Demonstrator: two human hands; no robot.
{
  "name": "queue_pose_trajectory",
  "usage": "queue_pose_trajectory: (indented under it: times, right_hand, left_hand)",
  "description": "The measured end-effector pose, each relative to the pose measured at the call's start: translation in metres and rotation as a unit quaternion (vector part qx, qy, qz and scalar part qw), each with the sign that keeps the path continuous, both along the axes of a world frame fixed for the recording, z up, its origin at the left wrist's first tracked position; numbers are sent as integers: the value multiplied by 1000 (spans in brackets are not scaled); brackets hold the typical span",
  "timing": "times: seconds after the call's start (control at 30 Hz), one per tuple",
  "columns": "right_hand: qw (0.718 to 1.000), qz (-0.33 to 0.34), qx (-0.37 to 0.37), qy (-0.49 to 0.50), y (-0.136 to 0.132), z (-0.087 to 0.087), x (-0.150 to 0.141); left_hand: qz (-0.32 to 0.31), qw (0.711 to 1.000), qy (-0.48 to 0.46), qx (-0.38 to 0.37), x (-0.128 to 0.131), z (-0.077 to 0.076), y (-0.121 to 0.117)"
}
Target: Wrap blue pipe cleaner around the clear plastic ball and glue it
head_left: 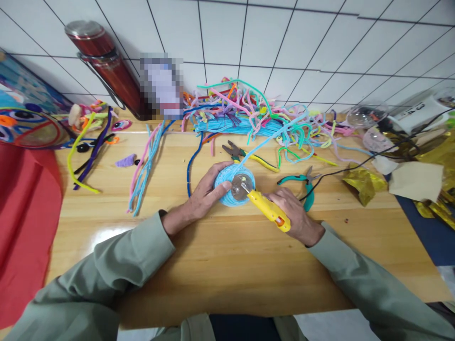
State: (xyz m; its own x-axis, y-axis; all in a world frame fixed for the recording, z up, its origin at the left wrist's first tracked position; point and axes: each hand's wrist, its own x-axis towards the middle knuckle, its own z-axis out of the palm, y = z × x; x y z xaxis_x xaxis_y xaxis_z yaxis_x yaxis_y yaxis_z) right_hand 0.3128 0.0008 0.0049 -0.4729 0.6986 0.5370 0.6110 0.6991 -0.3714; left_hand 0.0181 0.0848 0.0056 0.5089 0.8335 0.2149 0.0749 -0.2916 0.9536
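Observation:
My left hand is closed round a clear plastic ball coiled in light blue pipe cleaner. One long blue strand runs from the coil up towards the heap behind. In my right hand is a yellow glue gun. Its metal nozzle points at the bare clear part of the ball, close to the edge of the coil; whether it touches I cannot tell. Just beyond the ball lie yellow-handled pliers. Right of my right hand are teal-handled cutters.
A tangled heap of coloured pipe cleaners lies along the tiled wall. At the left stand a red thermos and a red cloth. A black cord crosses the right side, near gold foil and a white cup.

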Motion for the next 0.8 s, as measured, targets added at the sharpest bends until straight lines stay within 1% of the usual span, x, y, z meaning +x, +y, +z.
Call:
queue_pose_trajectory:
  times: [0.1,0.23,0.33,0.47,0.63,0.73,0.8]
  right_hand:
    - [1000,-18,1,6,0,0,0]
    - [1000,6,3,0,0,0,0]
    - [1000,-2,-2,3,0,-1,0]
    - [1000,-18,-9,22,-1,-6,2]
    - [1000,-8,-17,17,-1,-6,1]
    - [1000,-5,-10,11,-1,-4,0]
    - [1000,-8,-13,10,-1,-5,0]
  left_hand:
    - [-4,1000,1,3,0,2,1]
    - [-10,1000,9,9,0,5,1]
    - [-9,1000,11,13,0,5,1]
    - [1,1000,-4,14,1,2,1]
    - [32,997,-17,69,2,-2,1]
    - [31,998,-24,45,1,-3,0]
    - [13,998,-29,45,1,-5,1]
